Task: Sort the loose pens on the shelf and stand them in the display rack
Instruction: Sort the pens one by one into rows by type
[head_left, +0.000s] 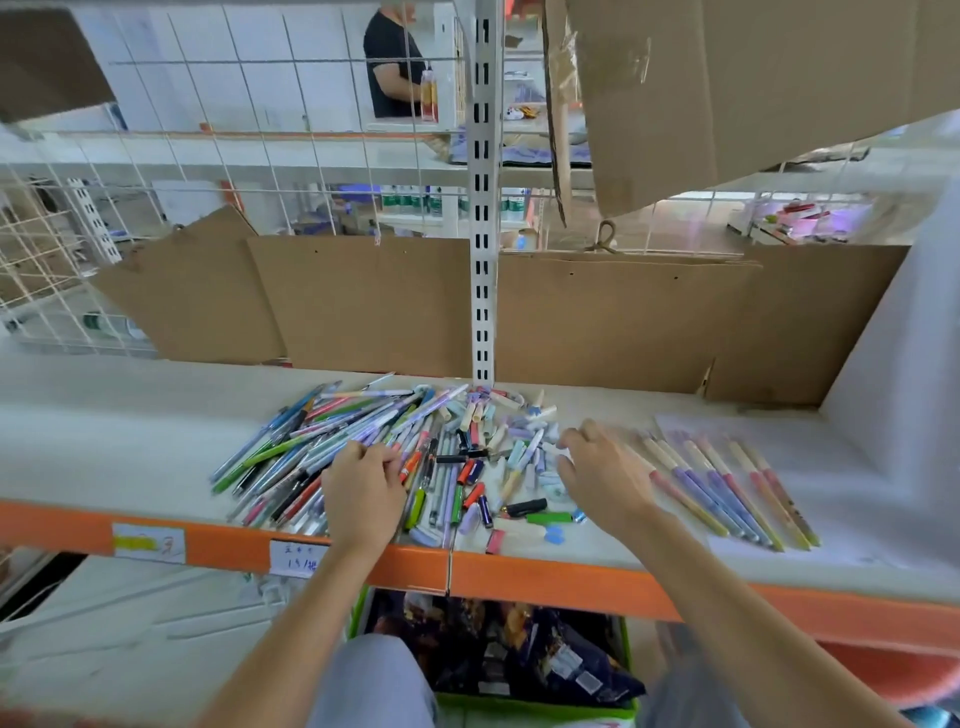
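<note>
The loose pens (332, 447) are lying in a heap on the white shelf (130, 415), spreading from its back edge almost to the orange front lip (545, 577). To the right, a row of sorted pens (727, 483) is lying side by side on a white sheet, with bare shelf remaining only at the far left and far right.

The left hand (363, 493) is resting on the near side of the heap, fingers curling around several pens. The right hand (597, 467) is hovering between the heap and the sorted row, fingers spread and loose — gripping nothing.

Small caps and short pieces (498, 431) are cluttering the middle. Cardboard panels (363, 301) are walling off the back, a slotted white upright (483, 208) is rising behind the heap, and a cardboard flap (727, 78) is hanging overhead at the right — narrowing the headroom there.
</note>
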